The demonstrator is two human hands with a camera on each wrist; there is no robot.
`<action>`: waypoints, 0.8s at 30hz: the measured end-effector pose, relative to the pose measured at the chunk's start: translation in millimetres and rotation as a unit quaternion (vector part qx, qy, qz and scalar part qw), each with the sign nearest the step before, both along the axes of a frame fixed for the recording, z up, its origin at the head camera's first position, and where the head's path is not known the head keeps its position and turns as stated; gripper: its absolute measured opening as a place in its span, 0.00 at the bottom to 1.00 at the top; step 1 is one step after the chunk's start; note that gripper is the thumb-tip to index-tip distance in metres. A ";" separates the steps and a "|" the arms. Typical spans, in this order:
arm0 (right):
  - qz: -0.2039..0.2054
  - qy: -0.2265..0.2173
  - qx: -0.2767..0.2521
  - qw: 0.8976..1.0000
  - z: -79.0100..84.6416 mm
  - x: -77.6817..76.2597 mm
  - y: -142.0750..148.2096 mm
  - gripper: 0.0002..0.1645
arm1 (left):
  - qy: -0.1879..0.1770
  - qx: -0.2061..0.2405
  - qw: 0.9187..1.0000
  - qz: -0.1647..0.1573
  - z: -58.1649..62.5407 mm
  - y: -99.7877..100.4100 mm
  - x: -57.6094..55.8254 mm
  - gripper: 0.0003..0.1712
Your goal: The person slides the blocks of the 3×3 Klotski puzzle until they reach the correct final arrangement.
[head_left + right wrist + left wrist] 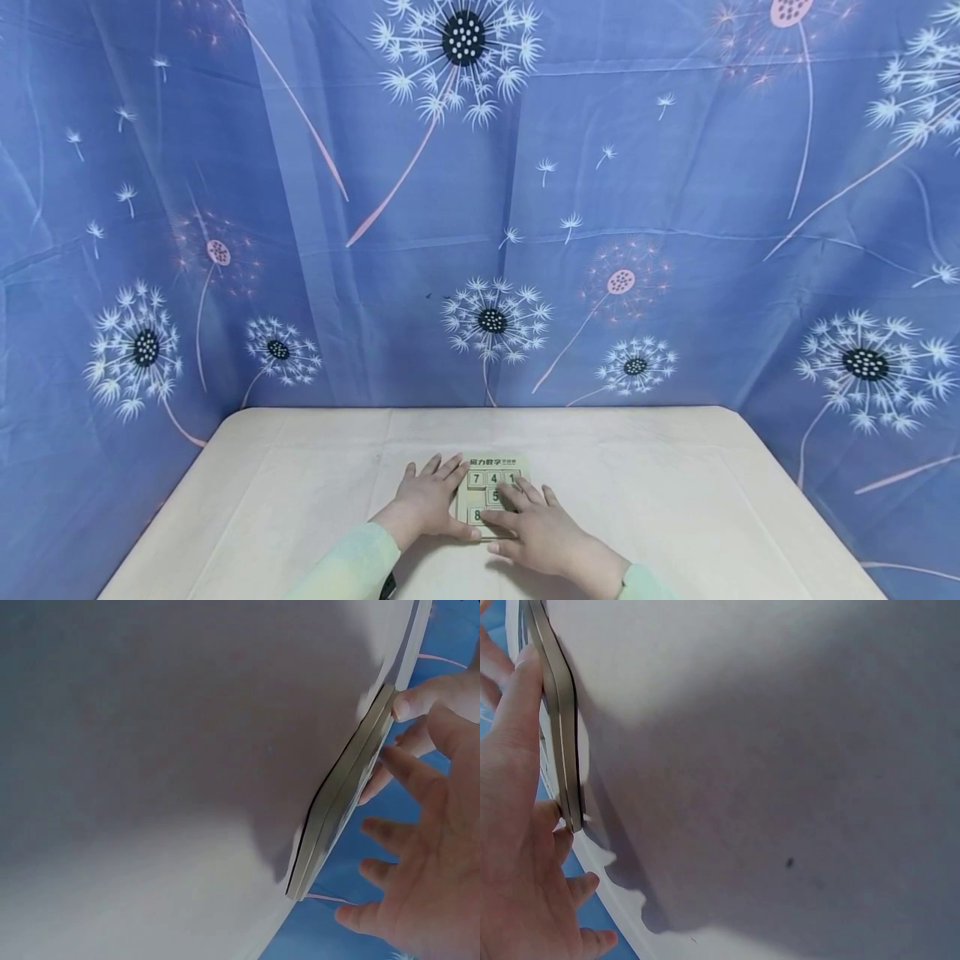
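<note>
On the table (pixel 300 483), the left hand (pixel 427 502) pinches the number puzzle (pixel 493 488) between thumb and fingers; the right hand (pixel 543 531) spreads its fingers over the tiles (pixel 476 478), contact hard to judge. Only the head view shows digits, the wrist views its thick edge (pixel 330 801)

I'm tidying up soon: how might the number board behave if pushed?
The board is probably stiff, given its thick edge. Being broad and low, it should slide rather than tip. Its number tiles might shift separately, since a space beside the 5 looks vacant.
</note>
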State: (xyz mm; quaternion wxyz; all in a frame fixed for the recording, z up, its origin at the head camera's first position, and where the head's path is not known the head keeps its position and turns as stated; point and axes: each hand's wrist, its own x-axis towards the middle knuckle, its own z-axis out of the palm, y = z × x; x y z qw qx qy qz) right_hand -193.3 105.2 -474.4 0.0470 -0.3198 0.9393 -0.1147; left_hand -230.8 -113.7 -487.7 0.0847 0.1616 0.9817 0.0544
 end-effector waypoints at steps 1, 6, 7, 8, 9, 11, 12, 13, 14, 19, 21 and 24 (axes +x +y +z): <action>0.000 0.000 -0.002 1.000 0.3 -1.2 -0.2 0.31 | 0.001 0.001 1.000 -0.001 -0.2 -0.1 -0.1 0.64; -0.007 0.001 -0.014 1.000 0.0 -8.3 -1.4 0.33 | 0.002 0.004 1.000 -0.005 -0.9 -1.0 -0.6 0.65; -0.009 0.001 -0.016 1.000 -0.2 -9.8 -1.6 0.33 | 0.002 0.005 1.000 -0.006 -1.1 -1.3 -0.7 0.64; -0.011 0.002 -0.019 1.000 -0.8 -11.3 -1.7 0.33 | 0.001 0.004 1.000 -0.005 -0.9 -1.5 -0.7 0.64; -0.013 0.002 -0.021 1.000 -1.7 -13.1 -1.7 0.34 | 0.001 0.003 1.000 -0.005 -1.2 -1.7 -0.9 0.64; -0.016 0.000 -0.026 1.000 -3.3 -16.4 -1.6 0.33 | 0.000 0.004 1.000 -0.004 -0.7 -1.6 -0.9 0.64; -0.018 -0.001 -0.028 0.999 -4.1 -18.3 -1.6 0.34 | -0.001 0.003 1.000 -0.003 -0.9 -1.5 -1.0 0.64; -0.021 -0.003 -0.029 0.999 -4.8 -20.2 -1.6 0.34 | -0.002 0.002 1.000 -0.002 -0.5 -1.3 -0.8 0.64; -0.024 -0.006 -0.030 0.999 -5.4 -21.9 -1.7 0.34 | -0.003 0.000 1.000 -0.001 -0.6 -1.1 -1.0 0.65; -0.038 -0.020 -0.031 0.999 -4.6 -28.3 -3.7 0.34 | -0.007 -0.004 1.000 0.003 -0.9 -0.1 -2.3 0.65; -0.041 -0.023 -0.028 0.998 -4.8 -30.0 -4.9 0.33 | -0.009 -0.006 1.000 0.004 -0.7 0.1 -2.9 0.65; -0.042 -0.022 -0.024 0.999 -4.6 -31.6 -7.0 0.33 | -0.013 -0.008 1.000 0.004 -0.6 0.4 -3.4 0.65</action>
